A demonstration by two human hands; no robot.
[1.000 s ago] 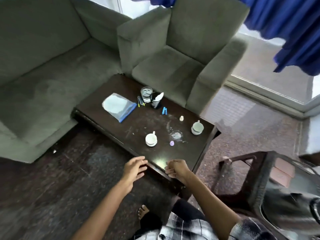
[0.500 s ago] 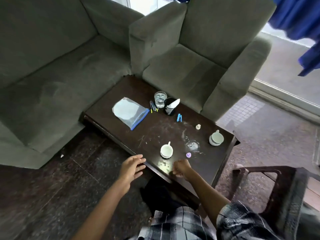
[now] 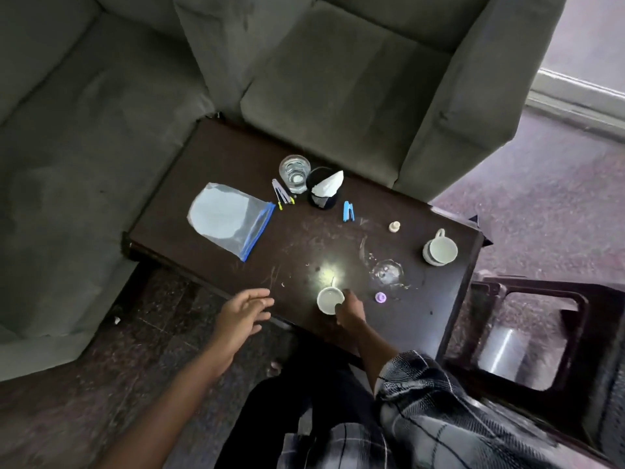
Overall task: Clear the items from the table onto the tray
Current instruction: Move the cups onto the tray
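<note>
Nearest the camera, a plaid sleeve (image 3: 436, 397) is seen at the lower right, and both bare forearms are stretched forward toward a dark wooden table (image 3: 216, 170). The left hand (image 3: 241, 314) is held open with its fingers spread and loosely curved, hovering at the table's near edge and touching nothing. The right hand (image 3: 350, 313) is laid against the near side of a small white cup (image 3: 329, 300), with its fingertips at the rim; whether the cup is actually gripped cannot be told, since the fingers are partly hidden and blurred. The cup stands on the tabletop close to the near edge, beside a bright patch of reflected light. Just to its right a small purple cap (image 3: 380, 297) is seen, and beyond that a wet smear with a clear glass lid or dish (image 3: 389, 272) lies on the wood. Toward the right end a second white cup on a saucer (image 3: 439, 250) is placed, and a small cream-coloured stopper (image 3: 394, 227) stands near it. Farther along, a blue clip (image 3: 348, 210) lies by a black holder with white tissue (image 3: 324, 187), which is set just beside a glass of water (image 3: 294, 173). A few small pens or clips (image 3: 282, 196) lie next to the glass, and a clear zip bag with a blue seal (image 3: 230, 220) is spread flat at the left. Behind the table, grey sofa cushions (image 3: 338, 79) are seen. No tray can be identified with certainty.
</note>
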